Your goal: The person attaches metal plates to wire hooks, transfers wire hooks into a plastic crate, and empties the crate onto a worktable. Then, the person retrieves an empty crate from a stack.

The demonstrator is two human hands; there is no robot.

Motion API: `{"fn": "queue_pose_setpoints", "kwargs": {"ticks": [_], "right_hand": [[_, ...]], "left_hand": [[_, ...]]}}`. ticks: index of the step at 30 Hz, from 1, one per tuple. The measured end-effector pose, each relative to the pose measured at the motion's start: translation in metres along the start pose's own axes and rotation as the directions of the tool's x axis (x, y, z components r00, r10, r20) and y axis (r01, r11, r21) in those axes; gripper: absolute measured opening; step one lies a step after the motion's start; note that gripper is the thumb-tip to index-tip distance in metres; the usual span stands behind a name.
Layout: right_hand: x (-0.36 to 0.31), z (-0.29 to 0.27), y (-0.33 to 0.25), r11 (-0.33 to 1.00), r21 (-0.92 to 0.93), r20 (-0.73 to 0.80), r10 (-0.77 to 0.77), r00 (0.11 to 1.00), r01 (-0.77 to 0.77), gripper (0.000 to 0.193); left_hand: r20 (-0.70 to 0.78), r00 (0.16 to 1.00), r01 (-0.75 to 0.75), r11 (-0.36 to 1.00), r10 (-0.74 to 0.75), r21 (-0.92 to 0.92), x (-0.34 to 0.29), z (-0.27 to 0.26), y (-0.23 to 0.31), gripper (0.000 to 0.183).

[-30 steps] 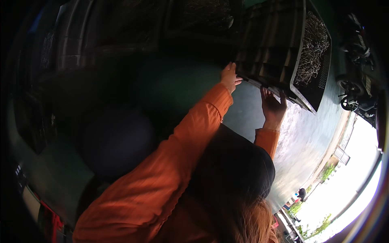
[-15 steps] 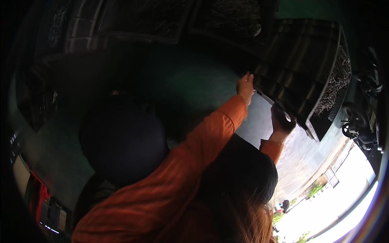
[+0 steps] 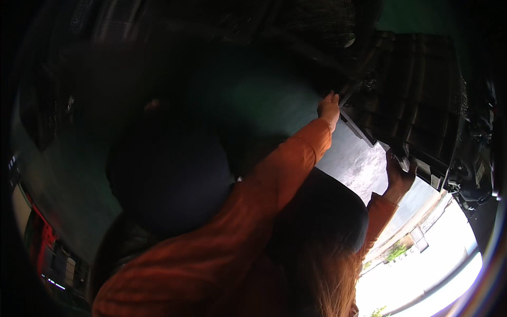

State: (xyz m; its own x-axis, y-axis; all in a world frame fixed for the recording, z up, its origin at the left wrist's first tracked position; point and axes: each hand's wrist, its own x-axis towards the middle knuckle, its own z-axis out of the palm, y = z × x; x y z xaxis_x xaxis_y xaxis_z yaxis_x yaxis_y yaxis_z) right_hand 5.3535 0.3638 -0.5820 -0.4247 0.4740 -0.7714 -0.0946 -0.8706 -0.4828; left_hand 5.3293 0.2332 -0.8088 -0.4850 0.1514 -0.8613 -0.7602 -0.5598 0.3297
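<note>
A dark crate [image 3: 417, 100] with ribbed sides stands at the right, tilted, and deep shadow hides most of what is inside it. My left hand [image 3: 329, 110] is closed at its near left corner, with the fingertips by the rim. Farther right, my right hand [image 3: 402, 177] grips the crate's lower edge, partly in shadow with fingers bent around it. Both arms, in orange sleeves, reach forward and right over two dark rounded shapes, apparently my knees.
Several dark crates [image 3: 317, 24] with thin strands or pieces stand along the far side. Dark machinery or wheels [image 3: 472, 185] sit at the right edge. Something red [image 3: 45, 238] shows at the lower left. Strong light comes from an opening [image 3: 422, 264] at the lower right.
The crate has shifted right and turned, so the thin pieces visible at its right end are now mostly out of sight. Both hands moved right with it, the right hand farther.
</note>
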Motion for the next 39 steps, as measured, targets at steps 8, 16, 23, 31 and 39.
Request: {"fn": "queue_pose_setpoints", "kwargs": {"ticks": [8, 16, 23, 31, 39], "right_hand": [[-0.003, 0.003, -0.021, 1.0, 0.003, 0.003, -0.008, 1.0, 0.008, 0.043], [-0.001, 0.007, -0.011, 1.0, 0.012, -0.105, -0.019, 0.994, 0.02, 0.042], [0.026, -0.045, 0.026, 0.979, 0.105, 0.258, 0.142, 0.956, -0.174, 0.045], [0.015, -0.027, 0.081, 0.994, 0.105, 0.125, -0.056, 0.991, 0.043, 0.043], [0.035, -0.063, 0.054, 0.999, 0.002, 0.68, -0.03, 0.733, 0.039, 0.051]], "left_hand": [[-0.097, 0.994, -0.051, 0.998, 0.054, 0.028, 0.004, 0.006, -0.011, 0.039], [-0.086, 0.994, -0.064, 0.996, 0.069, 0.063, 0.003, 0.005, -0.006, 0.039], [0.151, 0.971, 0.201, 0.976, -0.186, -0.088, -0.026, 0.009, 0.034, 0.051], [0.348, 0.912, 0.322, 0.905, -0.218, -0.278, -0.041, 0.008, 0.047, 0.081], [0.339, 0.917, 0.362, 0.794, -0.209, -0.488, -0.045, 0.022, 0.018, 0.048]]}}
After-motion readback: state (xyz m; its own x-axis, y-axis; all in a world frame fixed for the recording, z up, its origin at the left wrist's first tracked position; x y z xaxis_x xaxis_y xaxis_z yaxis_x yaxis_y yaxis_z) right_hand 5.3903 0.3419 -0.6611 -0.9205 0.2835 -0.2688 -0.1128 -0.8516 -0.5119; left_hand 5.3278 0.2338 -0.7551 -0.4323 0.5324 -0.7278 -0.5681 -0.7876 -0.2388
